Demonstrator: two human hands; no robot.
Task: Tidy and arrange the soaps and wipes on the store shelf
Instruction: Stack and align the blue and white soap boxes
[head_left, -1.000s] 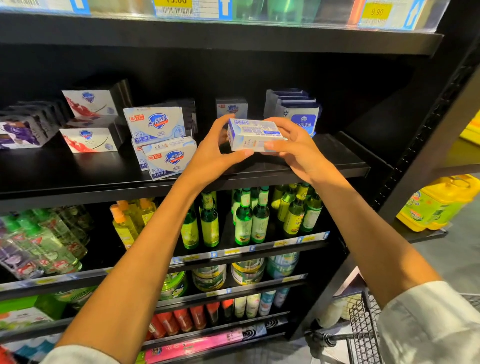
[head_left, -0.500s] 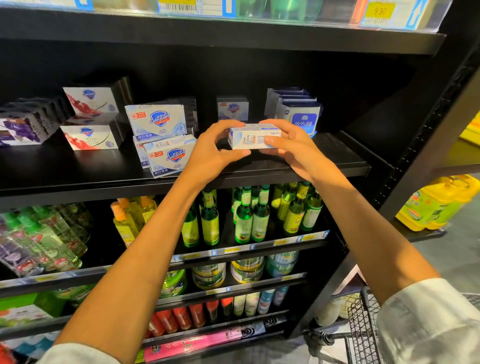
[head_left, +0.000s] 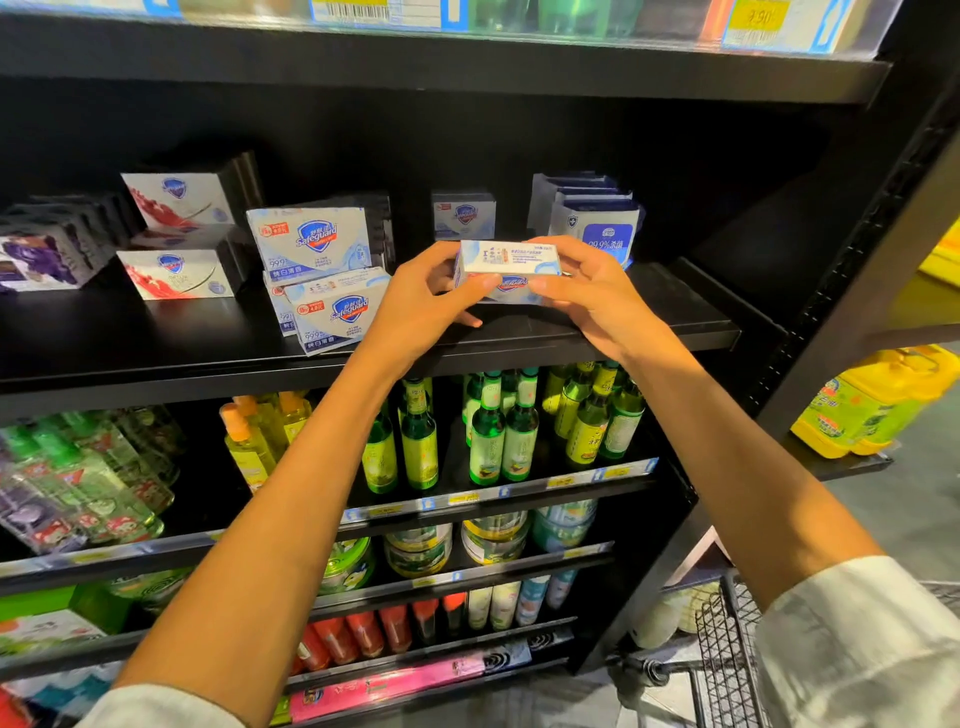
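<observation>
Head view: white-and-blue soap box, long side level, just above the black shelf. Left hand and right hand pinch its two ends. A second ago its barcode face was up; now a printed panel is on top, logo face forward. Wipes packs stand behind; soap stack sits left.

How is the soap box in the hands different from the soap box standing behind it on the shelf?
The held soap box is gripped by the left hand and right hand; the back soap box stands untouched on the shelf. The held one lies lengthwise, front tipped down; the back one faces forward. Both are white and blue with a shield logo.
</observation>
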